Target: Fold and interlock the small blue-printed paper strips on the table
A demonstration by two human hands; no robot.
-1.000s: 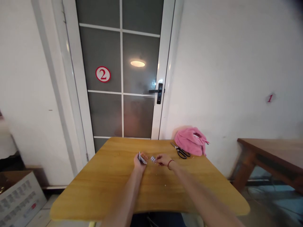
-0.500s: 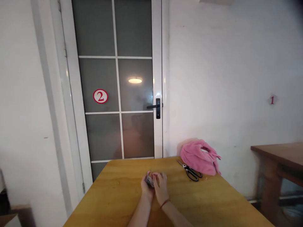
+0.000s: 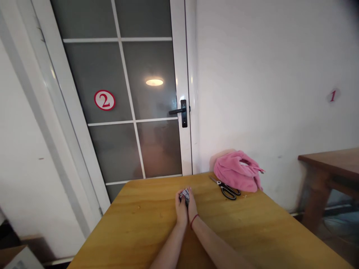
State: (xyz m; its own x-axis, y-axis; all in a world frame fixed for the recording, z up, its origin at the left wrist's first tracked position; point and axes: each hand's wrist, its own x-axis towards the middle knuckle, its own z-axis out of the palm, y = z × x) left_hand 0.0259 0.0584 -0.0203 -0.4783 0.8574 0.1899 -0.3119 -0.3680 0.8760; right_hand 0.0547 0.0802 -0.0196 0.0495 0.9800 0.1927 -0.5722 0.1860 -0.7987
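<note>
A small striped bundle point(image 3: 185, 194), dark and pale, shows between my two hands; its exact kind is too small to make out. My left hand point(image 3: 181, 209) is closed round its left side, thumb across the front. From the right, my right hand point(image 3: 192, 206) presses against it with fingers pointing away from me. A red cord bracelet point(image 3: 194, 222) circles my right wrist. Both hands are held together over the wooden table point(image 3: 146, 228). Scissors point(image 3: 227, 189) with black and white handles lie to the right of my hands.
Behind the scissors, a pink plush cloth bag point(image 3: 238, 172) rests against the wall. Beyond the table's far edge stands a glazed door point(image 3: 157, 149) with a black handle point(image 3: 183, 113). A brown table point(image 3: 333, 160) stands at right, and a box point(image 3: 22, 257) at lower left.
My right hand has gone from fingertips picking at the bundle to lying along its right side. Both hands have come closer together. The camera view has tilted downward.
</note>
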